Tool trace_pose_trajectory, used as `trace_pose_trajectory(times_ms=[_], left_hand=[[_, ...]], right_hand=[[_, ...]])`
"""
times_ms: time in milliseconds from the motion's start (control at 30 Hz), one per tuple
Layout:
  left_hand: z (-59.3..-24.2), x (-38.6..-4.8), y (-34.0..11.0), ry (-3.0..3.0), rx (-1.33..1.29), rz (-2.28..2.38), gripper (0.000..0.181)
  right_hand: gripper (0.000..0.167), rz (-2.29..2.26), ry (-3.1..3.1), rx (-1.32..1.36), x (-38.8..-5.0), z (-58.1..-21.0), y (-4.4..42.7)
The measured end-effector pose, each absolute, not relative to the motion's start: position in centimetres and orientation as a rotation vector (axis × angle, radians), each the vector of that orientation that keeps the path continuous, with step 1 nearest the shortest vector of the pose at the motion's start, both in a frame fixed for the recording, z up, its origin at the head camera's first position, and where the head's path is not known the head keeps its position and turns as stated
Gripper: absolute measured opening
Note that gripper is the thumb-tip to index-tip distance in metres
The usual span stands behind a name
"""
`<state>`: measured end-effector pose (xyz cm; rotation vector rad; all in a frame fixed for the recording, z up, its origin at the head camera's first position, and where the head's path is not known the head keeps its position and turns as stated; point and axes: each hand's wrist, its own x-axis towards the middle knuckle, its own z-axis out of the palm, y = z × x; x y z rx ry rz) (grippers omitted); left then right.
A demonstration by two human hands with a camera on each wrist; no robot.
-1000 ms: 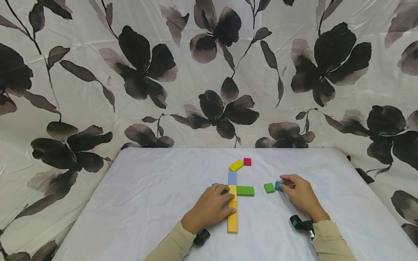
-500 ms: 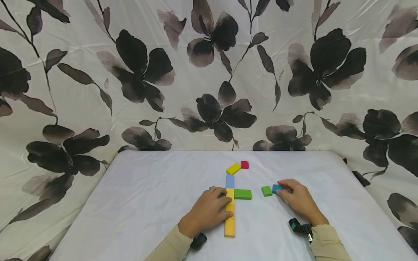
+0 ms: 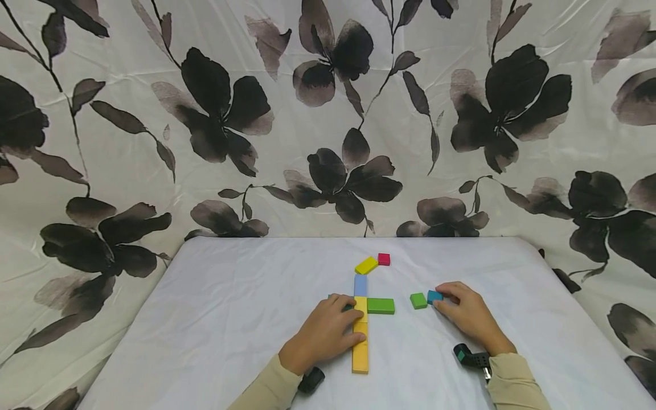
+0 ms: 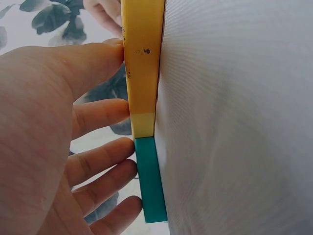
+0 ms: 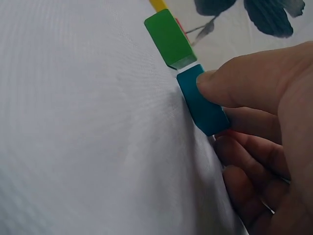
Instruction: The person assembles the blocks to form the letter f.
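My right hand (image 3: 468, 310) pinches a small blue block (image 5: 203, 105) between thumb and fingers, down on the white cloth. Just left of it lies a small green block (image 3: 418, 300), with a narrow gap between them in the right wrist view. My left hand (image 3: 323, 330) rests its fingertips along a row of blocks. Its thumb and index finger touch the orange-yellow block (image 3: 360, 361) and the yellow block (image 3: 361, 307); its other fingers lie at a teal block (image 4: 151, 181), mostly hidden in the head view. A light-blue block (image 3: 361, 285) and a long green block (image 3: 381, 306) adjoin the row.
Beyond the light-blue block, a slanted yellow block (image 3: 366, 265) meets a red block (image 3: 384, 259). White cloth covers the table (image 3: 230, 296). Behind its far edge hangs a floral curtain (image 3: 287, 131). A black wrist device (image 3: 470, 357) sits at the right cuff.
The head view has shifted slightly, so everything sits a little lower and further left. Both hands and the blocks otherwise keep about the same places.
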<state>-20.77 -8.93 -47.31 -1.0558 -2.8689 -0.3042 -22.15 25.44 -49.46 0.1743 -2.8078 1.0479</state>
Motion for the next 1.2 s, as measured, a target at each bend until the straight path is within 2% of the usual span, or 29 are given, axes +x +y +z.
trace_pose_trajectory(times_ms=[467,800,1200], left_hand=[[-47.25,-20.83,-8.88,-2.852,-1.048,-0.314,0.048],[-47.49,-20.8,-8.91,-2.853,-1.046,-0.303,0.048],[-47.52,-20.86,-8.92,-2.844,-1.055,-0.312,0.048]], right_hand=[[0.031,1.034,-2.778,0.159,-22.52,-49.79,25.56],[0.041,1.1,-2.764,0.058,-22.33,-49.97,25.39],[0.043,1.13,-2.756,-0.012,-22.29,-49.9,25.3]])
